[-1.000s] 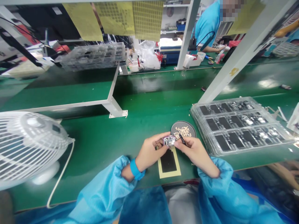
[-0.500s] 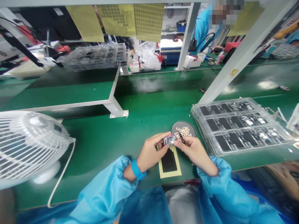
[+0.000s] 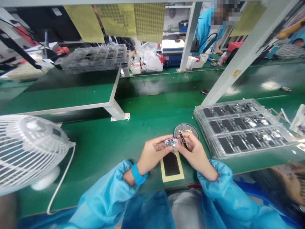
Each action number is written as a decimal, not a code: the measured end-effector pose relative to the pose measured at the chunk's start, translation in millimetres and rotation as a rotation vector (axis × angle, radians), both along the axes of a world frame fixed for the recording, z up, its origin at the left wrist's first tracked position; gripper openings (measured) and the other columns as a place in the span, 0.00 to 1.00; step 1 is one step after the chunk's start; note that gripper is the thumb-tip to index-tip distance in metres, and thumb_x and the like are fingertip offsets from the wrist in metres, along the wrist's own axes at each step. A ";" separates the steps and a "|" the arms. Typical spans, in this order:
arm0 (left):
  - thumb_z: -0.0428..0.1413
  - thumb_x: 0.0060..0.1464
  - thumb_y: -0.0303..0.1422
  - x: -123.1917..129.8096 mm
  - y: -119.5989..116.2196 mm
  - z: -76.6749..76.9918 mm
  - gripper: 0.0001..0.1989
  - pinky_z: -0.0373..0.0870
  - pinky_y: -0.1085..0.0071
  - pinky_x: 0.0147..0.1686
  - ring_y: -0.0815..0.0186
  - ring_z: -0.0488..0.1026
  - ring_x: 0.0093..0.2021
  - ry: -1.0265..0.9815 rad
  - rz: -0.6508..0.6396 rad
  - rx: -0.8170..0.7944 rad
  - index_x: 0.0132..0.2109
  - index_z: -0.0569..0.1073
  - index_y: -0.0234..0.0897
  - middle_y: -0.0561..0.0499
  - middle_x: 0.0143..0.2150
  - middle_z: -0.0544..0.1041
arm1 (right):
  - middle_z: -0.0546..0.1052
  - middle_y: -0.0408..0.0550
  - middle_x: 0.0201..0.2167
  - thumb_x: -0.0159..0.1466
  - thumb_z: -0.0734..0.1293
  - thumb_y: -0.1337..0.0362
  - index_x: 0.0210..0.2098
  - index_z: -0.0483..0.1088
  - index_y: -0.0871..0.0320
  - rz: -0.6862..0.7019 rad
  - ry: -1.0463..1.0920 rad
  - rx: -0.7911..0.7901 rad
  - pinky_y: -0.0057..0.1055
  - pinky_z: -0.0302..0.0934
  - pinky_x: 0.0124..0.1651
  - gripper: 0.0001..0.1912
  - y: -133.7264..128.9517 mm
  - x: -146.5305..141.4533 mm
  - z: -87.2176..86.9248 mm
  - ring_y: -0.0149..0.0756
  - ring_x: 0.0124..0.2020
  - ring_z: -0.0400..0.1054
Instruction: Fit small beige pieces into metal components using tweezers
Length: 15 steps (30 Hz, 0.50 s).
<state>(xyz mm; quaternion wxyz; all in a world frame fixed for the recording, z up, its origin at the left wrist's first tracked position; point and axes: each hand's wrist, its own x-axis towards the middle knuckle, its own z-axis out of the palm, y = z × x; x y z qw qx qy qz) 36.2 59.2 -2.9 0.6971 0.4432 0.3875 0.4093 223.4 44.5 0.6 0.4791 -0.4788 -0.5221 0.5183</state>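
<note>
Module (image 3: 172,142), one small silvery piece, sits between both hands just above the black pad (image 3: 172,164), which lies flat on the green desk (image 3: 102,140) with a yellow border around it. Left hand (image 3: 152,154) has its grip pinching the module from the left side, thumb on top and fingers underneath. Right hand (image 3: 194,152) touches the module's right end with its fingertips, and its grip is closed around one thin dark tool (image 3: 183,140) that slants up past the pad's far right corner; whether the tool's tip meets the module cannot be told. One round mesh dish (image 3: 186,129) of small pale bits sits just beyond the pad, partly hidden by the right hand. Right of the pad lies one stack of clear trays (image 3: 243,127); the top tray shows three rows of dark parts, and its near edge runs close to the desk's front edge. Left of the pad, one white fan (image 3: 28,149) stands near the front edge, its cord (image 3: 62,178) curling toward the pad. Between fan and pad the green surface is bare and wide. Beyond the pad one white bracket foot (image 3: 119,115) is fixed to the desk, and one slanted white post (image 3: 228,73) rises by the trays. Farther off, a person in blue (image 3: 206,27) works at another bench.
</note>
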 end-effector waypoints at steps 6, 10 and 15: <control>0.69 0.50 0.34 2.1 0.0 -0.9 0.26 0.79 0.66 0.50 0.60 0.80 0.47 -0.047 0.009 -0.021 0.56 0.75 0.32 0.40 0.50 0.81 | 0.77 0.48 0.39 0.61 0.75 0.51 0.44 0.69 0.56 0.013 0.055 -0.037 0.34 0.73 0.42 0.20 1.4 -5.0 -3.1 0.39 0.39 0.73; 0.67 0.52 0.33 6.3 -3.0 -1.7 0.17 0.78 0.69 0.50 0.60 0.78 0.50 -0.054 0.038 0.112 0.49 0.79 0.35 0.42 0.52 0.77 | 0.77 0.47 0.35 0.59 0.76 0.50 0.41 0.70 0.56 0.025 0.041 -0.039 0.33 0.70 0.39 0.20 1.8 -10.2 -8.1 0.38 0.36 0.72; 0.62 0.57 0.32 7.0 -6.9 0.5 0.14 0.74 0.74 0.43 0.66 0.75 0.46 0.183 0.078 0.303 0.51 0.79 0.39 0.45 0.50 0.74 | 0.71 0.43 0.26 0.58 0.75 0.47 0.30 0.67 0.57 -0.045 -0.105 -0.038 0.30 0.60 0.30 0.21 2.6 -10.9 -10.4 0.34 0.27 0.64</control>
